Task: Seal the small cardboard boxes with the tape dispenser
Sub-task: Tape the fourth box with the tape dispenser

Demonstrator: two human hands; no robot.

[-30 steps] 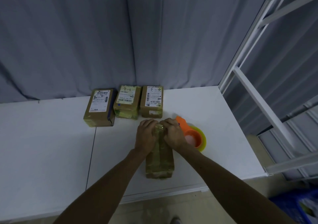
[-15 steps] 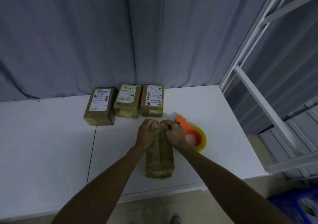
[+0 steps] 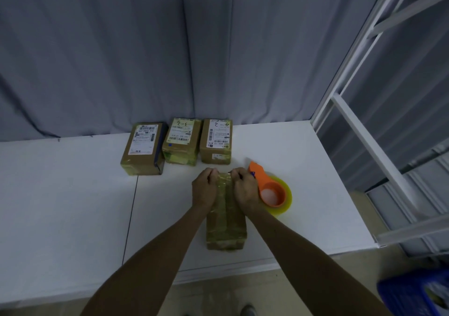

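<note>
The box (image 3: 226, 221) lies lengthwise on the table (image 3: 60, 194), its near end close to the front edge. White tabletop spreads wide to its left. On the right, the tape dispenser (image 3: 274, 191) sits between the box and the right edge, beside the right hand (image 3: 245, 189). Three boxes (image 3: 182, 143) line the back edge. The box is brown, with glossy yellowish tape wrinkled over its top. The left hand (image 3: 204, 189) and the right hand curl their fingers over its far corners, gripping it.

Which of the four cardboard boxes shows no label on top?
The taped front box; the left box, middle box and right box behind it carry labels.
</note>
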